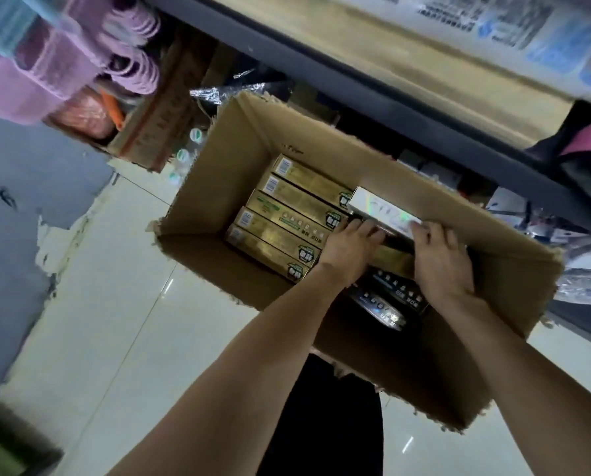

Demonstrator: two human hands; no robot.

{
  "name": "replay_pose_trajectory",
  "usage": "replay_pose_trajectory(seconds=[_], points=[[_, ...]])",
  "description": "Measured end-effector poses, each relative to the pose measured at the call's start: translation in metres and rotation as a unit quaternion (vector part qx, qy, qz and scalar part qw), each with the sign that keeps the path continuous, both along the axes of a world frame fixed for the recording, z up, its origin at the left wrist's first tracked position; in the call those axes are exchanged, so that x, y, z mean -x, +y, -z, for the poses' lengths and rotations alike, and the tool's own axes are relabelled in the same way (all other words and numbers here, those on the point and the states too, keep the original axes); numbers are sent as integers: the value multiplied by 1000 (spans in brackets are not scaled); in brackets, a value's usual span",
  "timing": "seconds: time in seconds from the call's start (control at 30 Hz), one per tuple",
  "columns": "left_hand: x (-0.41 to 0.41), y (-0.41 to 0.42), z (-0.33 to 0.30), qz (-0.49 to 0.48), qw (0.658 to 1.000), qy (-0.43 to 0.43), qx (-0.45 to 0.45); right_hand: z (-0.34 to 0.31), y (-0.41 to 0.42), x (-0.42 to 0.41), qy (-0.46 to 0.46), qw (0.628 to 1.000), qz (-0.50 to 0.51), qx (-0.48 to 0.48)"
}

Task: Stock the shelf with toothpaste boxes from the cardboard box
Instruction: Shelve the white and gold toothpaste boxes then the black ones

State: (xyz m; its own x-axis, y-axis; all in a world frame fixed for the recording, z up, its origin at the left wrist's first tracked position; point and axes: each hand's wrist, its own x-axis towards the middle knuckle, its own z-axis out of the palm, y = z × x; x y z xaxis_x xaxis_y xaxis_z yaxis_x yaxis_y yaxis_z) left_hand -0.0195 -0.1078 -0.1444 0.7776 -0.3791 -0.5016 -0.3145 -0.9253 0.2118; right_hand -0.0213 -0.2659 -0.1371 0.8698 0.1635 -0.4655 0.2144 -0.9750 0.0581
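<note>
— Where are the toothpaste boxes lying?
— Gold ones point(287, 214) are lying inside the cardboard box point(513, 269) on the floor point(115, 304), shelf point(390, 108) at twelve o'clock.
— And the hands?
— Left hand point(350, 247) is resting on them, fingers straight; right hand point(440, 259) is gripping a silver box point(379, 207).

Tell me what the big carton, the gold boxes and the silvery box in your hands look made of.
Cardboard box: plain brown corrugated board, matte, with ragged torn edges. Gold toothpaste boxes: probably thin printed card with a metallic foil finish, since they glint. Silvery box, touched by the left hand and right hand: likely card with holographic film, showing a rainbow sheen.
</note>
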Motion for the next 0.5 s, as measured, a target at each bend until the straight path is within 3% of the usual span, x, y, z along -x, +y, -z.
replay_pose_trajectory(seconds=[0.13,0.3,0.4,0.5], points=[[5,38,-25,-19,995,82,-45,5,12,-6,-36,997,-20,69],[14,83,-65,-18,995,75,-70,3,31,-6,4,996,12,84],[20,102,-93,-45,995,51,-74,-17,33,-2,50,997,63,23],[28,111,-124,-103,992,35,-67,-78,30,15,32,989,123,-70]])
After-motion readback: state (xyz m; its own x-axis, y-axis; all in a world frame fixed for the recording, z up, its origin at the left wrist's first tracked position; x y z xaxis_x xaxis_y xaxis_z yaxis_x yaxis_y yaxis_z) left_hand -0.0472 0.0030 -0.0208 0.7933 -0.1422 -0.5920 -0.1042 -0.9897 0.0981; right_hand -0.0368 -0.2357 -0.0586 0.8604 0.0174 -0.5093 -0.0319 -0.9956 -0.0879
